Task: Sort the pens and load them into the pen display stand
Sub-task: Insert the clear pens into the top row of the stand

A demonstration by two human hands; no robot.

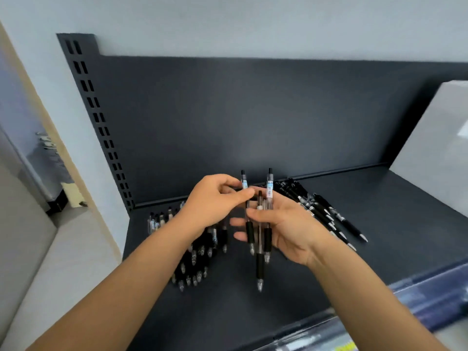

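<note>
My right hand holds three clear pens with black grips upright, tips pointing down, above the dark shelf. My left hand pinches the upper part of the leftmost of these pens between thumb and fingers. On the shelf, partly hidden under my left wrist, lies a heap of several clear pens with black grips. Behind and to the right of my right hand, a row of several all-black pens rests on the shelf. No pen display stand can be made out.
The shelf's dark back panel rises behind, with a slotted upright at the left. A pale box stands at the right end of the shelf. A blurred blue-edged shelf front lies near me.
</note>
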